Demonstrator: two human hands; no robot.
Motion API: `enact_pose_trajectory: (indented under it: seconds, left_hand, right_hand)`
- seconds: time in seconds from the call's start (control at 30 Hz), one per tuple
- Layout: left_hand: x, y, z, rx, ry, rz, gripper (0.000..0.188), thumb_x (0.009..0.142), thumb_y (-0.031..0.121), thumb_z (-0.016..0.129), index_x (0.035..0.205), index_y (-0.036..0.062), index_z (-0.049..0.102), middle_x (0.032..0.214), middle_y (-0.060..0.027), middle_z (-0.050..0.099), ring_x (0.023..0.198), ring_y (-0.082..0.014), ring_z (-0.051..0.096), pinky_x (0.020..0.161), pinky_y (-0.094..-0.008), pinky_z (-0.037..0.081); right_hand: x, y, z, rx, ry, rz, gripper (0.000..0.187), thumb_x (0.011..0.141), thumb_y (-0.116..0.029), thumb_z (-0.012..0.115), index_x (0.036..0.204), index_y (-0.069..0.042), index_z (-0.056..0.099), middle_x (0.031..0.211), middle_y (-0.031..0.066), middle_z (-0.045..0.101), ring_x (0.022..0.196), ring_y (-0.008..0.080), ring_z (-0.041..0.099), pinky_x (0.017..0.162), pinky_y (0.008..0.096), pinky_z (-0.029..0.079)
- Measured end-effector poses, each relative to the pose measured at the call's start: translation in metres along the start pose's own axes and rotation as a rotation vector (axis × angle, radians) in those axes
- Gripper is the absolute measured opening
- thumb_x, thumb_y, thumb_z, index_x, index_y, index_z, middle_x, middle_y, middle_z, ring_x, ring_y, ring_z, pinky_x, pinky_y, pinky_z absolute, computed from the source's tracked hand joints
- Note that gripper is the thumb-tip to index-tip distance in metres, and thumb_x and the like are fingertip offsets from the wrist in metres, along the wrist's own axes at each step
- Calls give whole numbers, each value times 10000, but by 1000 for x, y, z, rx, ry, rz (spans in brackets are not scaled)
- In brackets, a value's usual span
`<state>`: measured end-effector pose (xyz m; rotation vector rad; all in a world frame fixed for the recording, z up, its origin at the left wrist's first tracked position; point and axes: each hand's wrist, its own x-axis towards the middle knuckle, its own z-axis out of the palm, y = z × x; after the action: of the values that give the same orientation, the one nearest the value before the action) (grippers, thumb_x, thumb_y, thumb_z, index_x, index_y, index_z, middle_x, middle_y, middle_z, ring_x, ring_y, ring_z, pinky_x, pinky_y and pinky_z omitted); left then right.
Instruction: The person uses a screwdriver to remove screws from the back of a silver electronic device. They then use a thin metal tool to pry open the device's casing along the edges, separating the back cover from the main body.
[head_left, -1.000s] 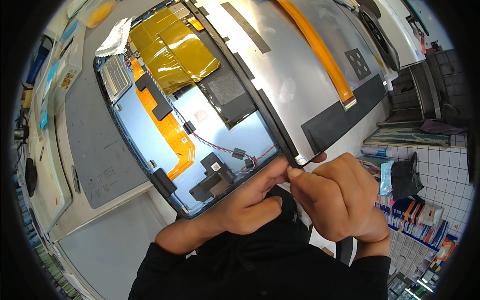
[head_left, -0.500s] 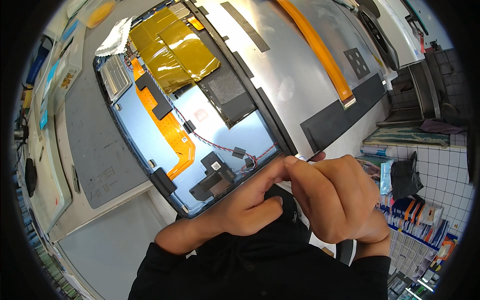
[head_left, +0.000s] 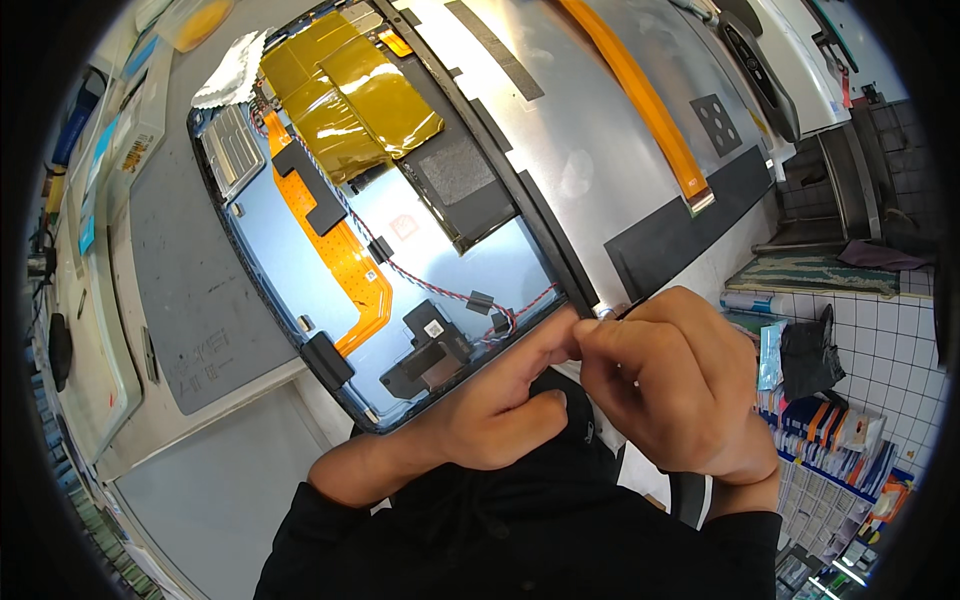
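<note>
An opened tablet lies before me. Its blue back housing (head_left: 275,240) holds an orange flex cable (head_left: 350,265), a twisted wire, a black speaker part (head_left: 430,350) and gold-taped parts (head_left: 350,90). To its right lies the silver-backed screen panel (head_left: 575,150), crossed by a long orange ribbon cable (head_left: 640,95). My left hand (head_left: 505,410) is closed along the housing's near edge, its forefinger reaching the near corner; some fingers are hidden. There my right hand (head_left: 675,380) pinches, fingertips against the left forefinger. A small shiny bit shows beside them, too small to name.
A grey mat (head_left: 190,290) covers the bench at left, with a clear tray (head_left: 105,370) beyond it. A dark handheld tool (head_left: 755,75) is at the upper right. Packed shelves (head_left: 830,440) stand low at right, beside a white tiled floor.
My right hand has turned slightly and its fingers have drawn up, with a gap now showing between them. The tablet has shifted a very little. My left hand stays nearly still.
</note>
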<state>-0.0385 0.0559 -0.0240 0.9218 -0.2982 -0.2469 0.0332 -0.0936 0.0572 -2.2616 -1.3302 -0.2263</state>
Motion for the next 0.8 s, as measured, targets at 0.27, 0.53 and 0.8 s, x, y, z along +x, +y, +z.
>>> enact_pose_trajectory:
  seconds: [0.27,0.53,0.8]
  left_hand:
    - [1,-1,1,-2,-31,95,706,785,-96,347,1473,-98,187,1441,-201,374,1384,-254,350,1159,-373,242]
    - [-4,-9,2,-108,21,63,687,773,-139,380,1445,-73,254,1381,-123,429,1343,-217,380,1132,-343,241]
    - [-7,-11,3,-5,55,99,635,812,-99,403,1433,-81,274,1324,-103,476,1243,-171,449,1045,-294,336]
  right_hand:
    - [-12,14,10,-111,145,-186,349,591,-69,680,932,3,684,721,39,572,542,148,535,413,234,373]
    - [-10,-2,-2,-201,13,-62,359,704,6,789,1044,-42,684,762,35,590,613,184,565,497,286,443]
    - [-2,-6,-7,-112,-108,2,340,661,50,764,981,-10,667,767,66,589,619,207,587,494,296,463]
